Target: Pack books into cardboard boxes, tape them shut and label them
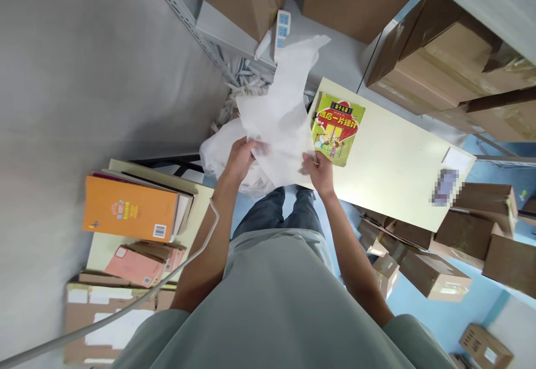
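2 hands pinching 1 crumpled white sheet (282, 120): left hand (239, 159) on one side, right hand (321, 175) on the other, beside 1 green book (340, 126) lying on the pale table (397, 157). White bag (215, 148) partly behind sheet. 1 cable (167, 281) crosses in front of left forearm. Orange book (138, 204) off left, power strip (282, 31) beyond.
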The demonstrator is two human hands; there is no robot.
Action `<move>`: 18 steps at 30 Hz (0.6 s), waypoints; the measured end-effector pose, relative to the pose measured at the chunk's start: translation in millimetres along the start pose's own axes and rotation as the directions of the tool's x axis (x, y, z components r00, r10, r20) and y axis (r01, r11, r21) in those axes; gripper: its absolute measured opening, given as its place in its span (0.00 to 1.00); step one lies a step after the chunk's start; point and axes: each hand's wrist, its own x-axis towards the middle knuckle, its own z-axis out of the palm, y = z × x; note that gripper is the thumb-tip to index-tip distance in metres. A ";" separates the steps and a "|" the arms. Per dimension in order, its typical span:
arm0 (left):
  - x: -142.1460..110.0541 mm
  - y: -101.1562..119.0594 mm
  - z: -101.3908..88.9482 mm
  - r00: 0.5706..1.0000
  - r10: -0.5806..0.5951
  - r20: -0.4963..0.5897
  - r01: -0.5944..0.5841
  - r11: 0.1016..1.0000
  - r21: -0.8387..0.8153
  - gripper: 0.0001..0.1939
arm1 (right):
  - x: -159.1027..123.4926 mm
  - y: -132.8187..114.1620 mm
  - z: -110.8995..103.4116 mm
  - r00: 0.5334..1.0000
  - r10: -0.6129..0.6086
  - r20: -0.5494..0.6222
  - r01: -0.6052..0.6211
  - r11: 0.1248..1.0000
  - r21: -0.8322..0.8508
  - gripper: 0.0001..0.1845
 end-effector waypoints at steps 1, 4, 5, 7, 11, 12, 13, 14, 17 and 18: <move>-1.1 -0.8 -0.7 1.000 -0.019 0.024 0.019 1.000 -0.001 0.18 | 0.2 -2.2 -4.8 1.000 -0.013 -0.014 0.013 0.999 -0.043 0.28; -6.5 -3.5 1.3 0.997 -0.064 0.036 0.063 0.998 0.028 0.23 | 0.5 -7.6 -16.6 0.997 -0.074 -0.009 0.071 0.982 -0.178 0.27; -7.8 -5.1 3.1 0.997 -0.072 0.008 0.072 0.997 0.039 0.26 | 0.4 -8.5 -19.5 0.996 -0.091 0.006 0.090 0.973 -0.214 0.27; -7.6 -9.6 7.1 0.994 -0.076 -0.075 0.081 0.995 0.060 0.28 | 0.3 -8.6 -24.1 0.994 -0.105 0.038 0.111 0.956 -0.273 0.28; 0.7 -21.1 10.3 0.981 -0.058 -0.186 0.067 0.997 0.046 0.27 | -0.5 -3.7 -33.0 0.993 -0.105 0.045 0.114 0.929 -0.351 0.29; 2.6 -23.5 9.9 0.979 -0.051 -0.197 0.058 0.998 0.031 0.27 | -1.0 -2.1 -35.1 0.994 -0.107 0.034 0.112 0.925 -0.363 0.29; 3.9 -25.6 9.3 0.978 -0.043 -0.204 0.049 0.999 0.022 0.27 | -1.8 -0.6 -36.8 0.994 -0.107 0.023 0.108 0.922 -0.373 0.29; 4.6 -27.3 8.5 0.978 -0.033 -0.206 0.039 0.999 0.024 0.27 | -2.8 0.7 -37.5 0.995 -0.101 0.018 0.100 0.920 -0.380 0.28; 3.6 -31.7 6.3 0.986 -0.017 -0.166 0.043 0.987 0.154 0.21 | -8.3 2.4 -30.8 0.997 -0.058 0.054 0.074 0.928 -0.364 0.22; 2.5 -33.5 5.7 0.991 -0.015 -0.133 0.047 0.969 0.243 0.19 | -10.5 2.4 -25.1 0.995 -0.043 0.086 0.071 0.931 -0.359 0.21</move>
